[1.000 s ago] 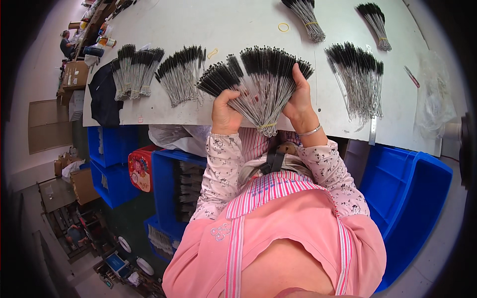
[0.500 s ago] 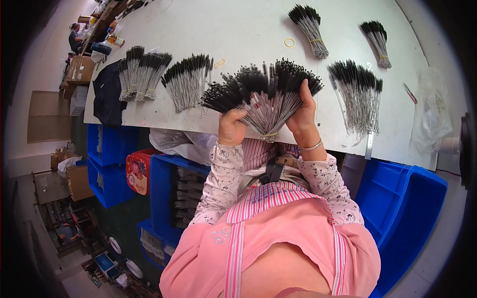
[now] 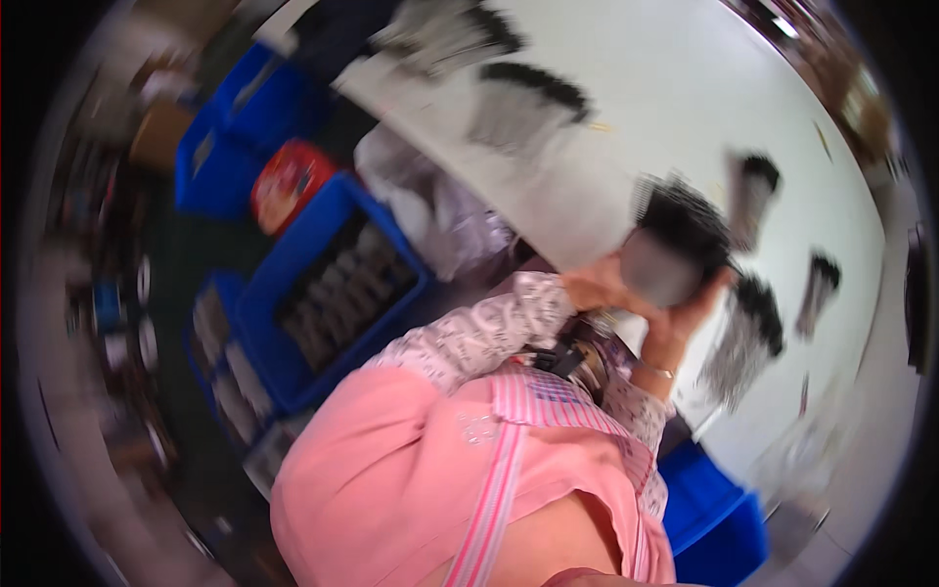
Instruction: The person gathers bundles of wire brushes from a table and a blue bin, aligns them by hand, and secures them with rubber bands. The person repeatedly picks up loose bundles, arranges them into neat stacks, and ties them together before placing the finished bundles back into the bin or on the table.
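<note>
Between my two hands, at the table's near edge, I hold a bundle of thin wire brushes with black bristle tips and grey wire stems. My left hand is closed around its left side, and my right hand cups its right side and lower end. Motion smears both hands and the stems, so single fingers are hard to make out. Just right of my right hand lies a loose bundle of similar brushes on the white table.
More brush bundles lie on the table: a fanned one farther left, a narrow one and another at right. A blue crate with brushes inside stands left, near a red container. Another blue crate sits lower right.
The whole view has turned, blurring the scene and bringing the left crates closer to the middle. The brushes, fanned wide before, are now gathered into a narrower bundle, with my hands closer together.
</note>
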### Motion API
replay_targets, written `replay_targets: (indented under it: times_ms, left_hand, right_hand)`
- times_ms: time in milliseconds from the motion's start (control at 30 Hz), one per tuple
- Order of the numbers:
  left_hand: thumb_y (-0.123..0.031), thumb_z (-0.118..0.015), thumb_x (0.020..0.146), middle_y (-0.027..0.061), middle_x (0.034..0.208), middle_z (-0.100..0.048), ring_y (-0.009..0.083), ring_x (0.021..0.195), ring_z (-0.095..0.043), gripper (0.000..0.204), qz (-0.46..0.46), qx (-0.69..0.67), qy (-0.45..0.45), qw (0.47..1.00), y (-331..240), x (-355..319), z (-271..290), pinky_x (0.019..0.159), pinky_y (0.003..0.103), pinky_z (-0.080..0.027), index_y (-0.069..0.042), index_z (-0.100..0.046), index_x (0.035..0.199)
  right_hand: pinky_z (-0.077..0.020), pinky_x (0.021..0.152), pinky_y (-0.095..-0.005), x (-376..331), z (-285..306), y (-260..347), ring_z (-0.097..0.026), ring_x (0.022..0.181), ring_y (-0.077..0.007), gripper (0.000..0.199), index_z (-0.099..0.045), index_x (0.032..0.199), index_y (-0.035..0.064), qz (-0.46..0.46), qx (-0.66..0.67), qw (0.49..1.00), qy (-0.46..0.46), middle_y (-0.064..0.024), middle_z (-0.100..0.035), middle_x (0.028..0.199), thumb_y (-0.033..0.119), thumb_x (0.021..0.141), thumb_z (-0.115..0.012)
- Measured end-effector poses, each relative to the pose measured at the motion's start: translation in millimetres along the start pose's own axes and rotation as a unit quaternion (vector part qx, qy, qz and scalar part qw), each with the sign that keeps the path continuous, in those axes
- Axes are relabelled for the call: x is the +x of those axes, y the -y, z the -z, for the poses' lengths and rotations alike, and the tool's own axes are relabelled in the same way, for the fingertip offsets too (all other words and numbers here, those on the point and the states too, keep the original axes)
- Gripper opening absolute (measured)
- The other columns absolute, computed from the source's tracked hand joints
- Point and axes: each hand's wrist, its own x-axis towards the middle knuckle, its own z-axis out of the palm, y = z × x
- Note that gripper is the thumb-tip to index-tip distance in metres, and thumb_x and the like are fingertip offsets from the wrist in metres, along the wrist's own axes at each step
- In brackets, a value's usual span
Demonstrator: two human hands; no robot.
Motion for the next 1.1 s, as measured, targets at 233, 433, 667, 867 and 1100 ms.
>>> replay_targets:
  times_ms: [233, 433, 667, 867, 1100]
  left_hand:
    - [0.002, -0.076, 0.059, 0.0074, 0.114, -0.057, 0.0161, 0.109, -0.052, 0.076, 0.072, -0.29, 0.008, 0.954, -35.2, -39.0, -13.9, 0.092, 0.031, -0.043, -0.001, -0.045, 0.128]
    - [-0.009, -0.075, 0.064, 0.0049, 0.097, -0.058, 0.0118, 0.089, -0.055, 0.056, 0.186, -0.06, -0.06, 0.979, -73.2, -103.2, 46.6, 0.075, 0.027, -0.046, -0.002, -0.054, 0.115]
    - [-0.015, -0.079, 0.065, 0.0056, 0.091, -0.059, 0.0146, 0.081, -0.057, 0.05, 0.071, 0.017, -0.579, 0.812, -63.5, -248.4, 135.1, 0.074, 0.03, -0.047, -0.002, -0.055, 0.108]
    - [-0.018, -0.085, 0.061, 0.0228, 0.117, -0.051, 0.0276, 0.101, -0.055, 0.091, 0.105, 0.145, -0.802, 0.569, -50.8, -356.0, 222.0, 0.09, 0.033, -0.044, 0.016, -0.03, 0.125]
    - [-0.057, -0.074, 0.064, 0.0255, 0.13, -0.047, 0.0339, 0.119, -0.048, 0.099, 0.503, 0.198, -0.674, 0.504, -41.5, -408.6, 367.1, 0.1, 0.036, -0.039, 0.012, -0.041, 0.127]
  right_hand:
    - [-0.0415, 0.097, -0.0404, -15.8, -50.2, -12.0, -0.053, 0.112, -0.0257, 0.063, -0.045, 0.128, -0.0002, -0.049, -0.282, 0.958, 0.036, -0.0126, -0.053, 0.123, 0.053, 0.093, -0.039]
    - [-0.0397, 0.09, -0.0355, 6.0, -45.8, -62.2, -0.052, 0.108, -0.0199, 0.065, -0.051, 0.121, -0.0018, -0.059, -0.519, 0.832, 0.188, -0.0109, -0.055, 0.122, 0.054, 0.095, -0.03]
    - [-0.0415, 0.077, -0.0278, -3.5, -51.7, -96.8, -0.058, 0.087, -0.0151, 0.048, -0.056, 0.114, -0.0032, -0.097, -0.55, 0.809, 0.183, -0.0104, -0.064, 0.099, 0.039, 0.097, -0.04]
    - [-0.0448, 0.073, -0.0247, -27.3, -44.9, -108.8, -0.058, 0.08, -0.0127, 0.034, -0.058, 0.108, -0.004, -0.151, -0.54, 0.819, 0.123, -0.0086, -0.065, 0.09, 0.026, 0.096, -0.049]
    - [-0.0458, 0.075, -0.0241, -41.4, -44.3, -117.4, -0.06, 0.08, -0.0116, 0.035, -0.057, 0.11, -0.0038, -0.176, -0.525, 0.819, 0.149, -0.0079, -0.065, 0.089, 0.027, 0.096, -0.049]
